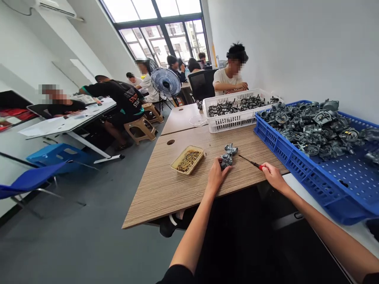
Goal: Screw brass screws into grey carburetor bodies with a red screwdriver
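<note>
My left hand (218, 173) is closed around a grey metal carburetor body (226, 159) on the wooden table (160, 193). Just behind it, a second carburetor body (231, 148) stands on the tabletop, close to the held one. A screwdriver (250, 161) with a red and black handle is gripped in my right hand (274, 177), its shaft pointing left toward the carburetors, the tip apart from them. Left of my left hand sits a shallow cream tray (174, 165) full of small brass-coloured parts (189, 160).
A blue crate (299, 169) heaped with metal carburetor parts (316, 122) stands at the right. Behind the table's middle is a white basket (231, 125) with similar parts. A co-worker (229, 81) sits beyond it. A fan (166, 82) and other people are farther back.
</note>
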`<action>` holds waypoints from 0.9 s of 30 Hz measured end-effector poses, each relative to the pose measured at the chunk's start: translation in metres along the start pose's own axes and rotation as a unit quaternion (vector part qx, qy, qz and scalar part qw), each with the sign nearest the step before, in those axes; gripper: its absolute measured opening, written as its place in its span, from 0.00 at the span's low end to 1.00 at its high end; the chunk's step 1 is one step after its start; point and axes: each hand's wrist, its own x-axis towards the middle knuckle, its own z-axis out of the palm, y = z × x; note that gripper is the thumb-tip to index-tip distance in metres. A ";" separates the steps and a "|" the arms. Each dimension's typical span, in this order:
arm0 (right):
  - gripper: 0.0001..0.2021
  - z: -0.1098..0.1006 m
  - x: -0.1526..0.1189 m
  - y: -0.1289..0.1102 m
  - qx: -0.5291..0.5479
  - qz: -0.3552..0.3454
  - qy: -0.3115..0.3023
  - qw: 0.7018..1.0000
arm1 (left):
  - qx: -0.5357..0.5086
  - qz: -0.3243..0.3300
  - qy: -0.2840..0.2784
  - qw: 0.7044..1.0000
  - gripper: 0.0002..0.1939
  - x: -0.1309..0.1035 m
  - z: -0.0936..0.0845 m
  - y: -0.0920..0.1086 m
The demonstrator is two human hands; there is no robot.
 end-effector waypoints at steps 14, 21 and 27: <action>0.15 0.003 -0.020 -0.022 -0.023 -0.009 -0.060 0.998 | -0.055 -0.035 -0.014 0.998 0.24 -0.001 -0.003 0.002; 0.16 0.005 -0.020 -0.022 -0.027 -0.016 -0.064 0.997 | -0.070 -0.032 -0.016 0.997 0.24 0.000 -0.003 0.004; 0.16 0.007 -0.021 -0.023 -0.027 -0.020 -0.062 0.997 | -0.066 -0.032 -0.019 0.997 0.24 0.001 -0.003 0.003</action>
